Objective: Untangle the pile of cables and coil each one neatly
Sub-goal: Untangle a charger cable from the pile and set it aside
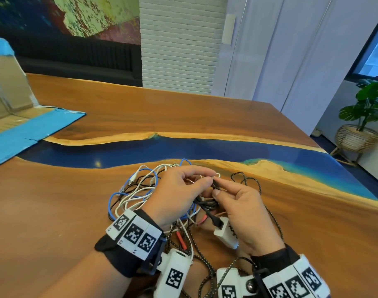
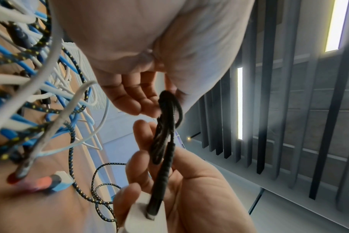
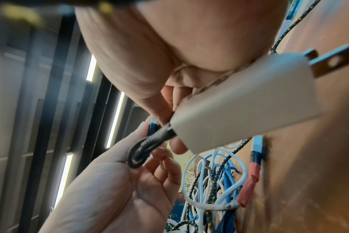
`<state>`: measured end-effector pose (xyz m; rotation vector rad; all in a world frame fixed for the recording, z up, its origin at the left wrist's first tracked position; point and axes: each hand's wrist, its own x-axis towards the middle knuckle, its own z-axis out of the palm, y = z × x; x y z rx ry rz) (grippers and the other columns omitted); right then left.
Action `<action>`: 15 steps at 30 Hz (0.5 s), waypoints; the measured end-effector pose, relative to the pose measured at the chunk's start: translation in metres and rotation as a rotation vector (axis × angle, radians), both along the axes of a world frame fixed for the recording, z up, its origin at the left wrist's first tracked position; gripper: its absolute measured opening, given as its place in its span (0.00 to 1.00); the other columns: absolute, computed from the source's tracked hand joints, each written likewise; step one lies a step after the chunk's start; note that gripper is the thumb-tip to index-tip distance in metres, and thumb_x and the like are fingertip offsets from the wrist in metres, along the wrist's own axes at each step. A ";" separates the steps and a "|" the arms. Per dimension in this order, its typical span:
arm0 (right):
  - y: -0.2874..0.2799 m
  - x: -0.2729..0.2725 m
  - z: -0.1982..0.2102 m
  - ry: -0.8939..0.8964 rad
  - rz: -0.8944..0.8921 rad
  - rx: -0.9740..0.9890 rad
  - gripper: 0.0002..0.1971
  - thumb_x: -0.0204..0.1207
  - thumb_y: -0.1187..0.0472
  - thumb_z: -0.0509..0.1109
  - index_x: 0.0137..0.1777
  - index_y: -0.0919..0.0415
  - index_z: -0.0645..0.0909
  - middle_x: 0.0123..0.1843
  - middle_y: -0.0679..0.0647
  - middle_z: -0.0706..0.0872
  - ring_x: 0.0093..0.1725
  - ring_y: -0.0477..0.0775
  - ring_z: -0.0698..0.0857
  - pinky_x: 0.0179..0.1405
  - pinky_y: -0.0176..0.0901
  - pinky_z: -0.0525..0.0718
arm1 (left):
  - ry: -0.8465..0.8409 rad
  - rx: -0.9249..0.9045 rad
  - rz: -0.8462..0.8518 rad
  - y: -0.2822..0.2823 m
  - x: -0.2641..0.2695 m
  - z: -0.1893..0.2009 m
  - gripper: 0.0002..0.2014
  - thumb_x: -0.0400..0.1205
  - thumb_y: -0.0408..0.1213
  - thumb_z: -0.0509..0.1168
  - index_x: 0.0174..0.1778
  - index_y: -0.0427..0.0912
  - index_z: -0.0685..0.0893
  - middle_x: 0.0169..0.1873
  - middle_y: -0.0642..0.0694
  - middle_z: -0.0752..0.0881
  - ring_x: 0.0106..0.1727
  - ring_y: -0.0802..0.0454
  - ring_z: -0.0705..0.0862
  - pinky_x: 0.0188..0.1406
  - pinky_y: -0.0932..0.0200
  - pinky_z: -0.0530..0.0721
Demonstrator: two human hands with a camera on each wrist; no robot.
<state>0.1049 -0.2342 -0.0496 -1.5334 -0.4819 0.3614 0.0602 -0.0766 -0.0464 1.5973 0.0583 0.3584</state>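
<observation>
A tangled pile of white, blue and black cables (image 1: 138,190) lies on the wooden table (image 1: 65,201), just beyond my wrists. Above it I hold a folded black cable (image 1: 207,204) that is plugged into a white charger (image 1: 225,233). My left hand (image 1: 205,180) pinches the top of the fold. My right hand (image 1: 221,189) pinches the same black cable (image 2: 167,126) lower down, and its other fingers curl round the charger (image 3: 249,102). A black braided cable (image 1: 256,183) loops off to the right. A red-tipped plug (image 1: 181,239) lies between my wrists.
An opened cardboard box with blue tape (image 1: 22,130) lies at the far left of the table. A blue resin strip (image 1: 183,147) runs across the tabletop behind the pile. The table's right edge falls away toward a potted plant (image 1: 364,117).
</observation>
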 end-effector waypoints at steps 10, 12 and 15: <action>0.000 0.000 0.001 0.033 -0.017 0.015 0.15 0.86 0.72 0.64 0.64 0.57 0.87 0.45 0.56 0.95 0.39 0.54 0.94 0.30 0.37 0.88 | 0.011 -0.073 -0.035 0.001 0.004 -0.004 0.14 0.82 0.28 0.73 0.59 0.49 0.91 0.47 0.35 0.92 0.46 0.43 0.92 0.53 0.50 0.91; 0.001 0.000 0.002 0.029 -0.023 0.010 0.16 0.86 0.72 0.64 0.64 0.56 0.87 0.46 0.55 0.95 0.39 0.53 0.94 0.31 0.35 0.88 | 0.004 -0.073 -0.026 -0.001 0.004 -0.005 0.12 0.84 0.28 0.70 0.59 0.48 0.91 0.46 0.39 0.93 0.46 0.47 0.93 0.51 0.52 0.90; 0.002 -0.001 0.000 0.033 -0.027 0.000 0.16 0.87 0.71 0.64 0.65 0.55 0.87 0.47 0.57 0.95 0.39 0.60 0.94 0.33 0.41 0.89 | -0.009 -0.049 -0.006 -0.003 0.004 -0.007 0.12 0.84 0.28 0.70 0.55 0.49 0.92 0.42 0.45 0.93 0.45 0.47 0.93 0.50 0.53 0.91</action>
